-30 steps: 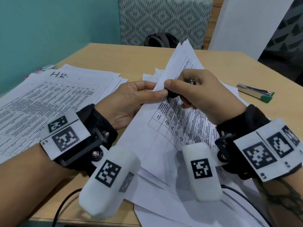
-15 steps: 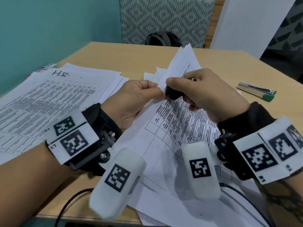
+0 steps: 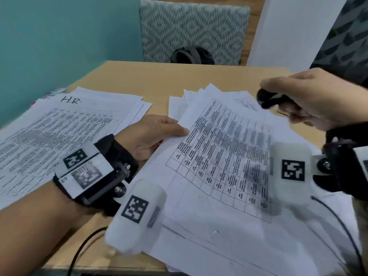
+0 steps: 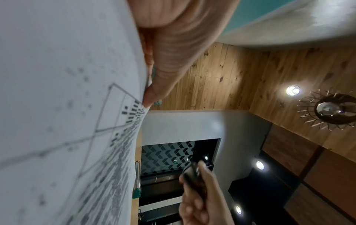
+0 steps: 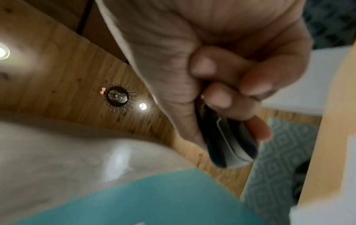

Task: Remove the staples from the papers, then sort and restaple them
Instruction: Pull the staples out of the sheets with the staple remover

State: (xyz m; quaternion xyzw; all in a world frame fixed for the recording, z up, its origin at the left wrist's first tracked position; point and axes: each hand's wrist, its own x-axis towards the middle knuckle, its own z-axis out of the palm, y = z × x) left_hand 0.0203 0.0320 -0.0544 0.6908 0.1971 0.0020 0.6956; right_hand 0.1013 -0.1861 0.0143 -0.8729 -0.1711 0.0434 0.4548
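A printed sheet with a table (image 3: 223,156) lies slanted over a loose heap of white papers at the table's middle and right. My left hand (image 3: 159,132) pinches its left edge, thumb on top; the left wrist view shows the thumb (image 4: 161,73) pressed on the sheet (image 4: 67,106). My right hand (image 3: 310,100) is lifted to the right, off the sheet, and grips a black staple remover (image 3: 266,99). The right wrist view shows fingers curled round the staple remover (image 5: 227,140), its metal part showing. A small bent staple (image 3: 216,232) lies on the lower papers.
A second stack of printed sheets marked "H.R" (image 3: 65,124) lies at the left by the teal wall. The wooden table (image 3: 159,80) is bare at the back. A patterned chair (image 3: 191,30) with a dark bag (image 3: 193,55) stands behind it. Cables (image 3: 338,226) trail near the front edge.
My right hand has pulled away to the right with the staple remover, off the sheet's corner. The sheet has dropped from raised to nearly flat, with my left hand still on its edge.
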